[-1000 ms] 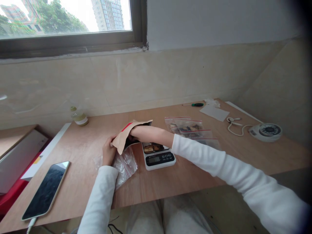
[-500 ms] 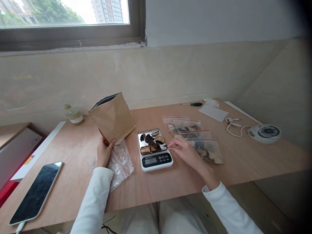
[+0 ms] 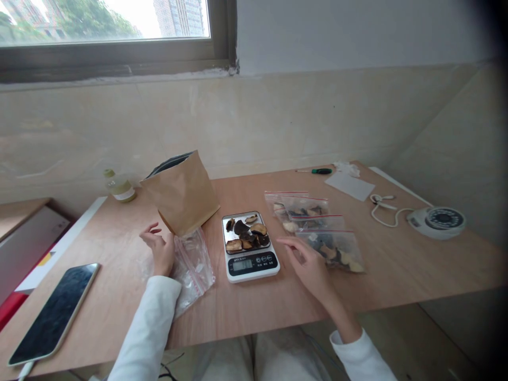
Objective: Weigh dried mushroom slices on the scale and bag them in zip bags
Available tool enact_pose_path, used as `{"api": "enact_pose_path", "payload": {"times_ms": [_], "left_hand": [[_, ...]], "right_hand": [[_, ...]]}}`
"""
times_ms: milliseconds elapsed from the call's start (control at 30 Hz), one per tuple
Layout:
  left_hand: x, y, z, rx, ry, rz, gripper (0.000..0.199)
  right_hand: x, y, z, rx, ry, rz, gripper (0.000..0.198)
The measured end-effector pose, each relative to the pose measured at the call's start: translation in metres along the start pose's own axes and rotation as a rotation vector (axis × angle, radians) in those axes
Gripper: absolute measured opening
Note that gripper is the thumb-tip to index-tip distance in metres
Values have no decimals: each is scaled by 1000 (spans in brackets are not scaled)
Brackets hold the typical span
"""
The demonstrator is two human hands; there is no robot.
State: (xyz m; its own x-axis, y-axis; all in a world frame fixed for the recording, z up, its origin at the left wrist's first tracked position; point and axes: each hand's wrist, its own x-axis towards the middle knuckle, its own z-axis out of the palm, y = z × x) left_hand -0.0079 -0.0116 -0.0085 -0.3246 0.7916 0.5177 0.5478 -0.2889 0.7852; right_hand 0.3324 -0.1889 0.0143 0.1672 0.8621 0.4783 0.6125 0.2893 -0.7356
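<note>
A white digital kitchen scale stands mid-table, and several dark and tan dried mushroom pieces lie on its metal plate. Just right of it, my right hand is held with fingers apart and nothing in them. My left hand is also empty, its fingers loosely spread beside a brown paper bag that stands tilted with its top open. Clear zip bags lie by the left wrist. Behind my right hand are several filled zip bags with similar dried pieces.
A phone on a cable lies at the left edge. A bottle stands at the back left. A green-handled screwdriver, white paper and a round white device with a cord sit toward the back right.
My right hand has drawn back from the scale's plate and its pinch has opened. My left hand has let go of the paper bag's lower edge and moved slightly left.
</note>
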Motion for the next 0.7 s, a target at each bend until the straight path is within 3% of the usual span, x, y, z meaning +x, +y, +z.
{"api": "enact_pose_path", "payload": {"times_ms": [67,133,233,367,467,567,633,700], "left_hand": [[0,6,-3,25,138,-15,32],[0,13,-8,44,192,-22,31],[-1,28,-17,90,142,-18,35],[-4,55,-26,-36,123,12,39],[-3,71,-30,-403,148,-131,33],[2,76,-34,-727,-36,-407,22],[4,75,-36,-746,-74,-464,19],[3,73,-39,-601,-48,-403,18]], "right_hand": [[-14,-2,-5,0,45,46,25],[-26,-4,-9,4,42,80,25],[-38,-8,-9,-7,32,108,25],[-49,-12,-3,-15,177,189,23],[-57,-13,2,37,268,269,22],[-65,-12,7,83,281,314,22],[-68,-11,9,105,267,341,22],[-71,-10,11,121,246,362,23]]}}
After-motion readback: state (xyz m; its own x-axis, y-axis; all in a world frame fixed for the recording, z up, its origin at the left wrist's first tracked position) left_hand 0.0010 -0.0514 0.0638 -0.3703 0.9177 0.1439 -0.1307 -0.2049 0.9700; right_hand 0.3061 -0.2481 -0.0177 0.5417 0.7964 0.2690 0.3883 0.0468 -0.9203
